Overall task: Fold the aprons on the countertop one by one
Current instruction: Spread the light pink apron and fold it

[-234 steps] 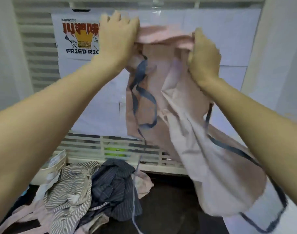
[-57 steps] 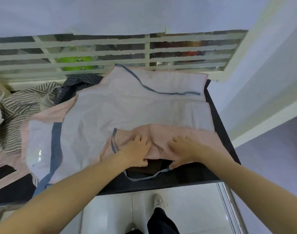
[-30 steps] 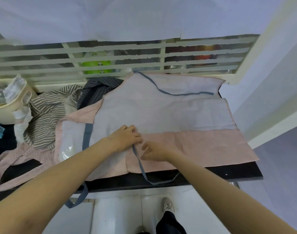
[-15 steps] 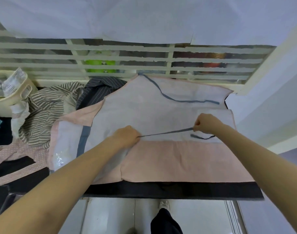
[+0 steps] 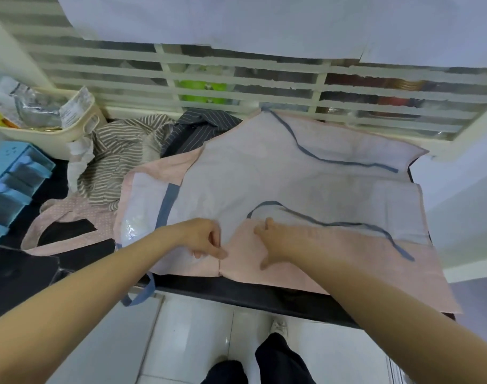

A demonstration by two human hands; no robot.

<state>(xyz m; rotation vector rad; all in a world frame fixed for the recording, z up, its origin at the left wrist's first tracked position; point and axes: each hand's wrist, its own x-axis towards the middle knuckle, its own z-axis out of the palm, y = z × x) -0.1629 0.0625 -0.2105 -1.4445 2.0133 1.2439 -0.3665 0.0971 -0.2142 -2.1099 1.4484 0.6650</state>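
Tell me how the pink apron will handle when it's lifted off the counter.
Likely floppy: the pink apron lies flat and overhangs the counter edge. Probably light, being thin cloth. Its blue straps lie loose and one hangs off the edge, so they may dangle and snag.

Right hand [image 5: 275, 242]: fingertips lie flat toward the pink apron [image 5: 306, 173]; contact with the cloth cannot be confirmed.

Left hand [image 5: 202, 238]: fingers curl at the fold edge; what they pinch is hidden beneath them.

Desk [image 5: 250, 292]: mostly covered by the apron; only a dark near strip shows.

Striped apron [image 5: 117, 156] and dark pinstriped apron [image 5: 198, 128]: bunched at far left, partly under the pink one, shapes unreadable.

Dotted pink apron [image 5: 70, 214]: partly covered on its right side by the pink one.

Blue drawer unit [image 5: 6, 187] and cream basket [image 5: 67, 128]: cut by the left edge.

Objects behind the slatted grille [image 5: 236, 92]: blurred, unidentifiable.

Both forearms run off the bottom edge.
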